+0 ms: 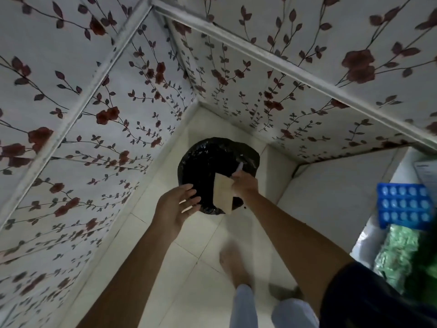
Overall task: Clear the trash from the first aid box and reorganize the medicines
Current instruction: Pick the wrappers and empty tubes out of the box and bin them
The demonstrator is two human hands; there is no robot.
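Observation:
A round bin lined with a black plastic bag (pixel 208 162) stands on the pale tiled floor in the corner between two flower-patterned walls. My right hand (pixel 244 185) hovers over its near rim, shut on a tan cardboard piece (pixel 223 194) and a thin white item (pixel 238 168) that sticks up from the fingers. My left hand (pixel 176 207) is at the bin's near left edge, palm up, fingers spread, with nothing in it. The first aid box is out of view.
Flowered wall panels (pixel 99 119) close in on the left and back. At the right edge stands a blue tray with round cells (pixel 404 205) above green material (pixel 397 254). My feet (pixel 233 261) are on the floor tiles below the bin.

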